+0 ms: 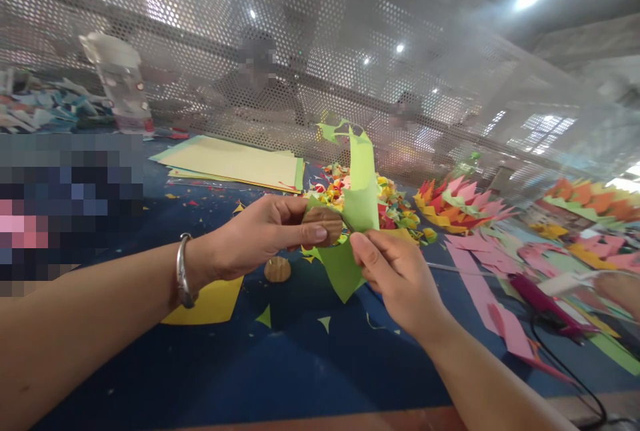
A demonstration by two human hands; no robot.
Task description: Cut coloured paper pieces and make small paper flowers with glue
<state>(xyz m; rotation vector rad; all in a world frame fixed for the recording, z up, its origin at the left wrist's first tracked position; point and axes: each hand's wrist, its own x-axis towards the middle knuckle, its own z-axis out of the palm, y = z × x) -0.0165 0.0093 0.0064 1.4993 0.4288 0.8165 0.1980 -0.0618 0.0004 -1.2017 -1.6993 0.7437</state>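
Observation:
My left hand [260,234] is closed, its thumb pressing a round wooden disc [325,225] against a strip of light green paper [364,184]. The strip stands up behind the disc, its top end cut into a ragged outline, and more of it hangs below. On the right, touching the paper's edge, my right hand [395,277] has its fingers curled. A thin dark edge shows at its fingertips, but what it grips is mostly hidden. A second wooden disc [277,269] rests on the blue table below my left hand. A yellow paper sheet [205,303] lies under my left wrist.
Behind my hands is a heap of colourful paper scraps [400,204]. Stacked paper sheets [235,161] lie at back left, near a clear cup [125,87]. Pointed paper pieces [460,204], pink strips [473,284] and a magenta device [550,304] with a cable occupy the right; another person's hand is there.

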